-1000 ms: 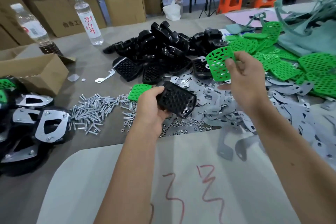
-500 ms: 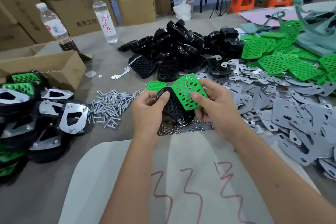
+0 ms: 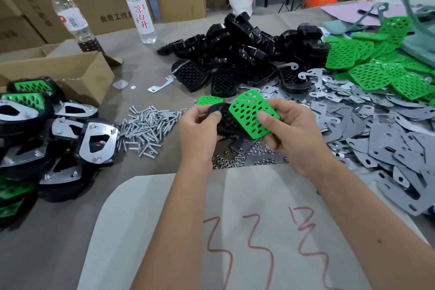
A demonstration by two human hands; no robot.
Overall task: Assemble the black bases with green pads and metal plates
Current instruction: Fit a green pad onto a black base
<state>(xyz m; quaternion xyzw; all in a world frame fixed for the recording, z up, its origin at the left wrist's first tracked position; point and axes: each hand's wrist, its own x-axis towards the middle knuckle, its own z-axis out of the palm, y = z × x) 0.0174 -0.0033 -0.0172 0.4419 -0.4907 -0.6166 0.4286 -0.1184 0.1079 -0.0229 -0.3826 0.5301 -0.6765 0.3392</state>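
My left hand (image 3: 199,135) grips a black perforated base (image 3: 223,120) above the table's middle. My right hand (image 3: 290,132) pinches a green perforated pad (image 3: 250,114), thumb on its face, and holds it tilted over the right side of that base. A second green pad (image 3: 208,100) lies flat just behind them. Loose black bases (image 3: 235,54) are heaped at the back centre. More green pads (image 3: 376,68) spread at the back right. Grey metal plates (image 3: 376,129) cover the right side of the table.
Finished assemblies (image 3: 47,129) with metal plates are stacked at the left beside an open cardboard box (image 3: 70,70). Screws (image 3: 146,127) and nuts (image 3: 226,162) lie near my hands. Two water bottles (image 3: 138,7) stand at the back. A white sheet with red marks (image 3: 235,219) lies in front.
My right hand brought the green pad from the right down over the black base held by my left hand. Since half a second ago both hands have hardly shifted.
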